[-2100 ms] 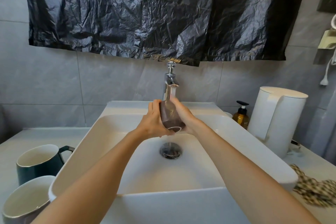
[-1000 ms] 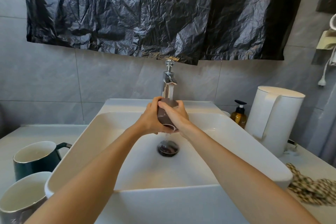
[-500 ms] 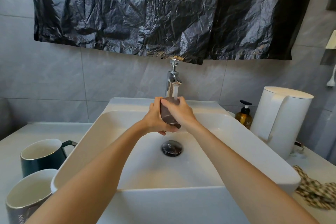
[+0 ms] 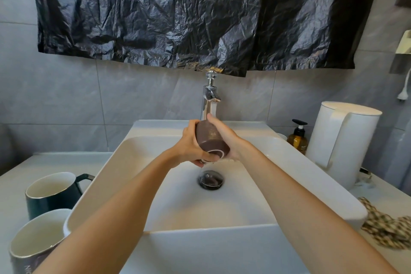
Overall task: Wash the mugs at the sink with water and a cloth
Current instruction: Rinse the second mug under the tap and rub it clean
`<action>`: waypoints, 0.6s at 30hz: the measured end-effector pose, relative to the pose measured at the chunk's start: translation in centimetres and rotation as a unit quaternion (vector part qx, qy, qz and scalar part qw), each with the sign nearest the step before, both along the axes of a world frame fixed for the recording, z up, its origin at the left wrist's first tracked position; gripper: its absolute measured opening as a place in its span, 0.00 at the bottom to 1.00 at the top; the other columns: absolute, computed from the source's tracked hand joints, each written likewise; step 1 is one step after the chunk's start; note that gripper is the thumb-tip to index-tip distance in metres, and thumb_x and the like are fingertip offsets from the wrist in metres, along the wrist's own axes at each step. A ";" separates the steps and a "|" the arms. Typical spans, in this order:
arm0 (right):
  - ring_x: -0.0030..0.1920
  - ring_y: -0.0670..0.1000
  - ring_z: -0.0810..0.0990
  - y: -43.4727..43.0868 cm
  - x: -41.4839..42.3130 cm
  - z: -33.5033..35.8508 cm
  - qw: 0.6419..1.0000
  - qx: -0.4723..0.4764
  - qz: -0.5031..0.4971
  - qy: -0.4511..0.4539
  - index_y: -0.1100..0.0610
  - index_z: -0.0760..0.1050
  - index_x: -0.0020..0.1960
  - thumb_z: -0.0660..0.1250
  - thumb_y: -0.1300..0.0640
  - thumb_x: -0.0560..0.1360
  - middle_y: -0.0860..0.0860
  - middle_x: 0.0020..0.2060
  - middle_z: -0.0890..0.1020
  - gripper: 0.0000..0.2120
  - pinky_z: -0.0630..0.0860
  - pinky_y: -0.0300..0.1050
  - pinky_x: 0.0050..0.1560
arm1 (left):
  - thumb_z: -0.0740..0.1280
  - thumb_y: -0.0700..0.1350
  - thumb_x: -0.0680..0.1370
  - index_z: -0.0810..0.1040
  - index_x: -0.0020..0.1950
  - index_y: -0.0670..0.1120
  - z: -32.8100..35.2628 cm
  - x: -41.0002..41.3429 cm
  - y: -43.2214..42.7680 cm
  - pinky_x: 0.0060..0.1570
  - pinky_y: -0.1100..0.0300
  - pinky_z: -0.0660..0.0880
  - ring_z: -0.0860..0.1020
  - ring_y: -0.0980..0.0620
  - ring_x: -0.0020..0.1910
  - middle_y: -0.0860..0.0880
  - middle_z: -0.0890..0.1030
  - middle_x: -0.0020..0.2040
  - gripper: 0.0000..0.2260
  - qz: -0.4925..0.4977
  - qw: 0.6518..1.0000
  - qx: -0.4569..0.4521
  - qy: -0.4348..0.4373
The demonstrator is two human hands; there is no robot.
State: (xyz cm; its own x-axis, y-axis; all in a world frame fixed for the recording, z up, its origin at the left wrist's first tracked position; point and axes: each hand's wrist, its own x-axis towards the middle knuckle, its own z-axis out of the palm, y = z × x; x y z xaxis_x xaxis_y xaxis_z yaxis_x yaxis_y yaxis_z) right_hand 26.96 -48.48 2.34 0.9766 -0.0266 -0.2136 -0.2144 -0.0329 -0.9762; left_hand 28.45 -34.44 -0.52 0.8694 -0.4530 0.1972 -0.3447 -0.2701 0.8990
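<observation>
Fingers (image 4: 201, 160) of the left hand (image 4: 189, 147) and right hand (image 4: 225, 138) clasp the brown mug (image 4: 211, 142), tilted under the tap (image 4: 210, 95) above the sink (image 4: 200, 236). Its pale logo is unreadable. The grey mug (image 4: 33, 244) on the desk (image 4: 13, 184) reads "Nic", partly cut off.

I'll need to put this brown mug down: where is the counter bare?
Bare: left counter behind the green mug, up to the wall; right counter between kettle and cloth. Crowded: front left around the grey mug; back right with bottle and kettle.
</observation>
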 end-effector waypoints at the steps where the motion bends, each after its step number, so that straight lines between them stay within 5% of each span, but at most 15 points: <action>1: 0.51 0.57 0.83 -0.3 0.0 -0.3 1.000 0.015 0.023 0.008 0.54 0.77 0.58 0.68 0.32 0.67 0.57 0.52 0.83 0.31 0.81 0.53 0.51 | 0.82 0.42 0.61 0.61 0.64 0.56 0.0 0.0 0.0 0.36 0.52 0.82 0.75 0.43 0.59 0.46 0.67 0.63 0.40 -0.002 1.000 0.002 0.001; 4: 0.54 0.57 0.82 -0.6 0.3 -0.9 0.997 0.047 0.051 -0.021 0.52 0.74 0.63 0.74 0.35 0.63 0.57 0.56 0.82 0.34 0.81 0.53 0.45 | 0.80 0.39 0.65 0.60 0.64 0.56 0.1 0.1 0.3 0.38 0.53 0.82 0.77 0.46 0.57 0.48 0.70 0.63 0.38 -0.005 0.999 -0.017 0.027; 7: 0.49 0.56 0.83 0.4 0.1 -0.6 0.995 0.009 -0.037 -0.090 0.52 0.71 0.61 0.73 0.42 0.68 0.55 0.53 0.81 0.26 0.82 0.53 0.43 | 0.80 0.40 0.65 0.58 0.66 0.55 0.5 0.1 0.1 0.36 0.55 0.81 0.77 0.47 0.56 0.48 0.69 0.63 0.39 0.021 0.999 0.027 -0.012; 14: 0.51 0.58 0.80 1.6 0.3 -0.9 0.969 -0.167 -0.129 -0.127 0.49 0.67 0.56 0.65 0.35 0.69 0.53 0.53 0.79 0.23 0.78 0.56 0.56 | 0.81 0.40 0.62 0.60 0.68 0.51 0.7 -0.3 -0.5 0.34 0.51 0.82 0.76 0.44 0.57 0.48 0.65 0.64 0.42 0.019 0.996 0.057 -0.064; 18: 0.48 0.57 0.83 0.4 0.2 -0.1 0.997 -0.035 -0.033 -0.062 0.52 0.73 0.59 0.66 0.34 0.71 0.56 0.51 0.82 0.26 0.81 0.52 0.49 | 0.81 0.40 0.62 0.59 0.67 0.51 0.5 -0.6 -0.6 0.32 0.54 0.82 0.73 0.45 0.59 0.50 0.62 0.62 0.42 0.045 0.993 0.057 -0.096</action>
